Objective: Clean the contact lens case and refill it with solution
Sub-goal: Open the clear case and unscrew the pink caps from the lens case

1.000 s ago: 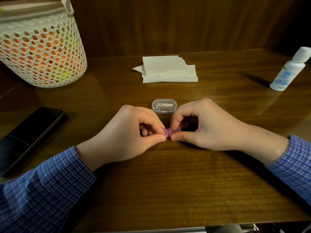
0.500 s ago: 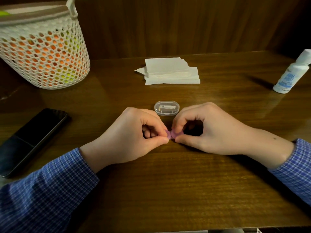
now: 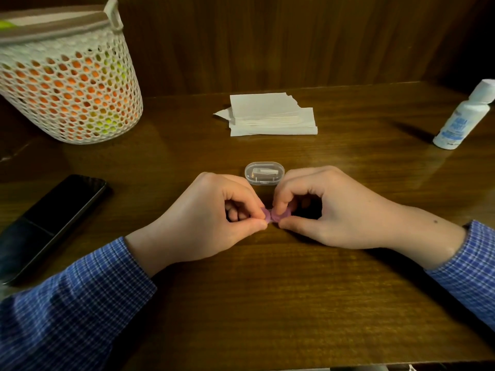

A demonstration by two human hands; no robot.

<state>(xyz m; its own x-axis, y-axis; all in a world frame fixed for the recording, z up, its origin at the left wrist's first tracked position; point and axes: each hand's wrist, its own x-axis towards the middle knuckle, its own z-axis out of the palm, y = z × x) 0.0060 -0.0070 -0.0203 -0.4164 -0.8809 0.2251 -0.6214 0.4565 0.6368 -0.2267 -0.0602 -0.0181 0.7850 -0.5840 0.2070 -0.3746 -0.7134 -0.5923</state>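
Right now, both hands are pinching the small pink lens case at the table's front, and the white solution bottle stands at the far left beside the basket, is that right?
Not quite: the head view shows the solution bottle at the far right, well away from the basket on the left. Both hands, left and right, do pinch the pink lens case.

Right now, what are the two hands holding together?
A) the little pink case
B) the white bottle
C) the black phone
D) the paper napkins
A: the left hand and the right hand both pinch the little pink case between fingertips, while the white bottle, black phone and paper napkins lie untouched.
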